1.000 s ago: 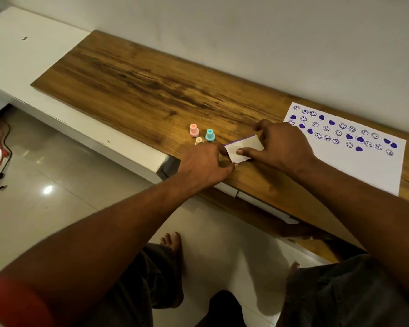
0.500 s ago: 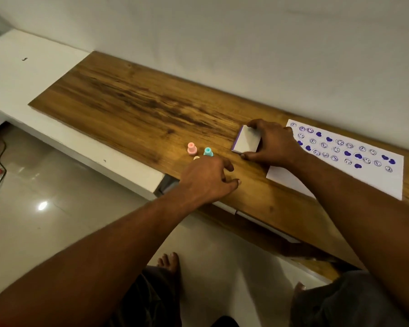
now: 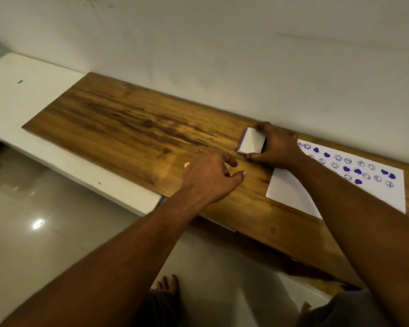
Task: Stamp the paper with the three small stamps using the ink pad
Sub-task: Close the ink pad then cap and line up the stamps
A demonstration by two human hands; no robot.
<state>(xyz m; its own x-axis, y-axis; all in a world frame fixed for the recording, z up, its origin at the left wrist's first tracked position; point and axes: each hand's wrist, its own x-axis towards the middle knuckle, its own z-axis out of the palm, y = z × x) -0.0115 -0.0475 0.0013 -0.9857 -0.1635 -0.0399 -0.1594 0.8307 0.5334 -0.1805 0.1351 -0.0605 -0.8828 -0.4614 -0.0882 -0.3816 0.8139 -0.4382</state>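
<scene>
My right hand (image 3: pixel 278 149) is shut on the ink pad (image 3: pixel 252 143), a small white case with a purple edge, held tilted on the wooden tabletop (image 3: pixel 128 128) just left of the paper. The white paper (image 3: pixel 291 192) lies to the right, with several purple heart and smiley prints on its far half. My left hand (image 3: pixel 210 178) hovers low over the wood, fingers loosely curled and apart, nothing visible between them. It hides the small stamps; only a sliver of the pink stamp (image 3: pixel 187 164) shows at its left edge.
The wooden top runs along a white wall (image 3: pixel 222 55) and joins a white counter (image 3: pixel 21 95) on the left. Below the front edge are a glossy tiled floor (image 3: pixel 45 244) and my bare feet (image 3: pixel 168 283). Cables lie at the far left.
My right hand has carried the ink pad away from the front edge toward the wall, beside the paper. My left hand let go of it and now covers the stamps.
</scene>
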